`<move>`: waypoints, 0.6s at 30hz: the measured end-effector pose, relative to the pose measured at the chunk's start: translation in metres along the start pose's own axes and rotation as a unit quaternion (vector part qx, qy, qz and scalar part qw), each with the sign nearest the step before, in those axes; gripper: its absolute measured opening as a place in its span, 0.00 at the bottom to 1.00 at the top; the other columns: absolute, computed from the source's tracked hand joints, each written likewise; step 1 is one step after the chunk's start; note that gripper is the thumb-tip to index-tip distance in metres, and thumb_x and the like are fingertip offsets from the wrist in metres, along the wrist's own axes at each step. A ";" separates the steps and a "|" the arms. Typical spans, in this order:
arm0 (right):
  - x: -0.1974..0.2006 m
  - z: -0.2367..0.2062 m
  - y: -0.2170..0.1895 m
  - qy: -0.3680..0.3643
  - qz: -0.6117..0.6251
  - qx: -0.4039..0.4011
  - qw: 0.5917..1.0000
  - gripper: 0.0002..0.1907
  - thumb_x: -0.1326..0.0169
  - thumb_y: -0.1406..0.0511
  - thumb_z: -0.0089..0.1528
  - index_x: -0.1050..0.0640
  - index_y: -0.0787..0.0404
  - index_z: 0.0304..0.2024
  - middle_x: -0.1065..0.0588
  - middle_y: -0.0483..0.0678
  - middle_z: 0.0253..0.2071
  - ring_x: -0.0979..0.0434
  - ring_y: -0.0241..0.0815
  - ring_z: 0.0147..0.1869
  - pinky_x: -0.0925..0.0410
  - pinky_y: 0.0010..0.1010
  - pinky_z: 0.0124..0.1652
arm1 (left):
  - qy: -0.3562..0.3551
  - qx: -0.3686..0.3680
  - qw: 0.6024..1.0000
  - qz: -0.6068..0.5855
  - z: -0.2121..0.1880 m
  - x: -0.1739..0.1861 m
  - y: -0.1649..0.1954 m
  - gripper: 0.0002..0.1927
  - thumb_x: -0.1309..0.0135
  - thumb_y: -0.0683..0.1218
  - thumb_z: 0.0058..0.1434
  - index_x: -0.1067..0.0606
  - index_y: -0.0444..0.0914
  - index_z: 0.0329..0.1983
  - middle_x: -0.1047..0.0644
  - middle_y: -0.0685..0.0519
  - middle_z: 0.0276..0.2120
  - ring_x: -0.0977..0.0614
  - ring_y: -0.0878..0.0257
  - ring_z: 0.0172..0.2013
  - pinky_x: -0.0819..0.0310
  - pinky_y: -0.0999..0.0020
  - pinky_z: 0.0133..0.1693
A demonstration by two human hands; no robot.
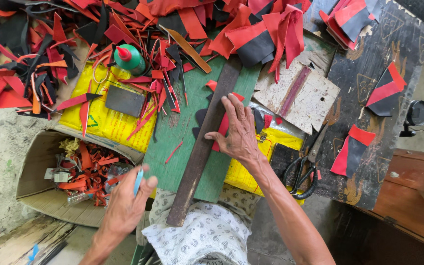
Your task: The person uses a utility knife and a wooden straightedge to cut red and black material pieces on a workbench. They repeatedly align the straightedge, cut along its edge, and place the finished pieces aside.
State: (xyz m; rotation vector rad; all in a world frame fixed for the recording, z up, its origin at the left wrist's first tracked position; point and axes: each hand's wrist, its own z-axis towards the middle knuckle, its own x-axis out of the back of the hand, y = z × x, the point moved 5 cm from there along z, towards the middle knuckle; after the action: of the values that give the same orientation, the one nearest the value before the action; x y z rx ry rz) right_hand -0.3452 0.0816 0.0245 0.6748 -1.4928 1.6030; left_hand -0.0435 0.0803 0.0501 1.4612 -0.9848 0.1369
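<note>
Straightedge (201,147) long axis runs near-to-far on green board (172,157) | right hand (239,130) flat, pinning it | left hand (126,206) nearer, gripping blue knife (138,180)

The right hand (239,128) lies flat, fingers (231,105) spread, pressing a red-and-black leather piece (222,128) beside a long rusty metal bar (203,142) on the green board (172,147). The left hand (126,206) grips a light-blue tool (138,181) — near a cardboard box (35,172) of scraps.

Bright even daylight, soft faint shadows, sharp focus, slight wide-angle bending at edges.
</note>
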 end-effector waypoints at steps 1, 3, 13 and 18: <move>-0.001 -0.001 0.000 -0.005 0.004 -0.001 1.000 0.58 0.26 0.51 0.46 0.39 0.66 0.70 0.40 0.59 0.69 0.37 0.65 0.67 0.42 0.51 0.63 | 0.065 -0.147 0.987 0.020 0.007 0.011 0.020 0.23 0.55 0.51 0.76 0.30 0.24 0.60 0.24 0.42 0.45 0.22 0.57 0.41 0.27 0.62 0.37; -0.001 -0.001 0.000 -0.011 0.007 -0.002 1.000 0.62 0.26 0.51 0.46 0.43 0.65 0.74 0.41 0.58 0.69 0.37 0.64 0.66 0.41 0.50 0.62 | -0.020 0.015 0.991 -0.130 0.034 -0.006 0.018 0.25 0.55 0.50 0.75 0.35 0.30 0.69 0.28 0.45 0.40 0.24 0.63 0.30 0.26 0.66 0.29; -0.005 0.004 0.002 -0.052 -0.007 -0.023 0.998 0.59 0.28 0.52 0.47 0.43 0.58 0.75 0.48 0.63 0.74 0.42 0.68 0.72 0.43 0.53 0.64 | 0.037 -0.005 0.945 -0.324 0.139 -0.077 0.062 0.16 0.47 0.43 0.70 0.24 0.29 0.57 0.23 0.49 0.35 0.18 0.69 0.25 0.21 0.72 0.24; -0.002 0.001 0.007 -0.102 0.036 -0.043 0.993 0.61 0.27 0.51 0.46 0.44 0.54 0.75 0.51 0.60 0.76 0.47 0.71 0.74 0.48 0.55 0.68 | 0.100 -0.112 0.981 -0.123 0.104 -0.066 0.055 0.15 0.44 0.46 0.70 0.25 0.28 0.50 0.23 0.45 0.34 0.22 0.62 0.28 0.28 0.65 0.30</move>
State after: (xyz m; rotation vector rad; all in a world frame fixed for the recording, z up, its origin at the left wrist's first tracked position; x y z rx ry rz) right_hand -0.3499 0.0801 0.0196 0.7630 -1.7422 1.5502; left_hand -0.1676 0.0318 0.0313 1.3206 -0.6289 -0.0066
